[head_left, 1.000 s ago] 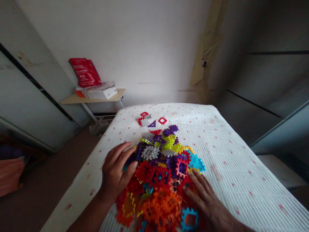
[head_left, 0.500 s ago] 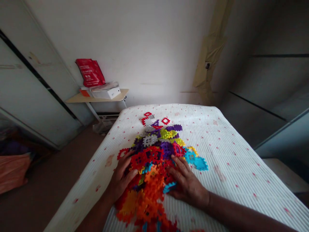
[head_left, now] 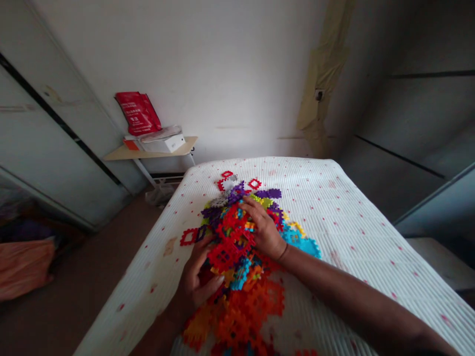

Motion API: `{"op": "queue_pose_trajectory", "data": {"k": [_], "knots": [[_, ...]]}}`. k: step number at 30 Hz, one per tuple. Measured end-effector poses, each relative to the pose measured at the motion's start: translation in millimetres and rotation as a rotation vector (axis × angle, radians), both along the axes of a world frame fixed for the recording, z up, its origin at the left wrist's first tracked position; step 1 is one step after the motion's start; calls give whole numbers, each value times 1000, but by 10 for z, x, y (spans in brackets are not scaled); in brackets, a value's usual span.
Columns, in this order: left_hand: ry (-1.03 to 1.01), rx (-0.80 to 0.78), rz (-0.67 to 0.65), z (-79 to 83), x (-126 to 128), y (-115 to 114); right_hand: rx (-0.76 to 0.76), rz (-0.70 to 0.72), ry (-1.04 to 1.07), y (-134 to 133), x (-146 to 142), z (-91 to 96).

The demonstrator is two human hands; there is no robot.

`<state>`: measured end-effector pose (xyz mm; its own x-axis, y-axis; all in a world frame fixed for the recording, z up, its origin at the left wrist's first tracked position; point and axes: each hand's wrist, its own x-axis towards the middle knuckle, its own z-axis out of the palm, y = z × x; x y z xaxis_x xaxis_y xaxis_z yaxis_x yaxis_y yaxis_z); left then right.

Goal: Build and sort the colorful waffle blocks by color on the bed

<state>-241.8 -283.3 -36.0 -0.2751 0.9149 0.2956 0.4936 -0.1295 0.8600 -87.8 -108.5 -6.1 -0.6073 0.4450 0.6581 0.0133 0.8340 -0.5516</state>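
A heap of plastic interlocking tiles (head_left: 225,253) in red, orange, purple, blue and yellow lies between my hands, with toothed edges and square or round openings. My left hand (head_left: 196,277) curves against the heap's left side, thumb apart from the fingers and touching red and yellow tiles. Across the upper right of the heap reaches my right hand (head_left: 261,225), fingers stretched over red and blue tiles. Orange tiles (head_left: 237,316) spread out nearest me. Purple tiles (head_left: 211,215) and light blue tiles (head_left: 304,244) lie around the edges. Tiles under my palms are hidden.
The tiles lie on a white ribbed bed cover (head_left: 334,207) with small red marks. Beyond it, a small table (head_left: 156,154) carries a white box (head_left: 168,142) and a red bag (head_left: 138,112). A wall socket (head_left: 319,94) is at the back right.
My right hand has moved forward and left over the heap. Red and blue tiles between my hands have shifted and bunched up, and purple tiles at the back have moved.
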Motion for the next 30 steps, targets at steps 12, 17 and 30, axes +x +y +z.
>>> {"op": "queue_pose_trajectory", "data": {"k": [12, 17, 30], "knots": [[221, -40, 253, -18, -289, -96, 25, -267, -440, 179, 1258, 20], [311, -113, 177, -124, -322, -309, 53, -324, -601, -51, 1637, -379], [553, -16, 192, -362, -154, -471, 3, -109, -536, -22, 892, -173]]}}
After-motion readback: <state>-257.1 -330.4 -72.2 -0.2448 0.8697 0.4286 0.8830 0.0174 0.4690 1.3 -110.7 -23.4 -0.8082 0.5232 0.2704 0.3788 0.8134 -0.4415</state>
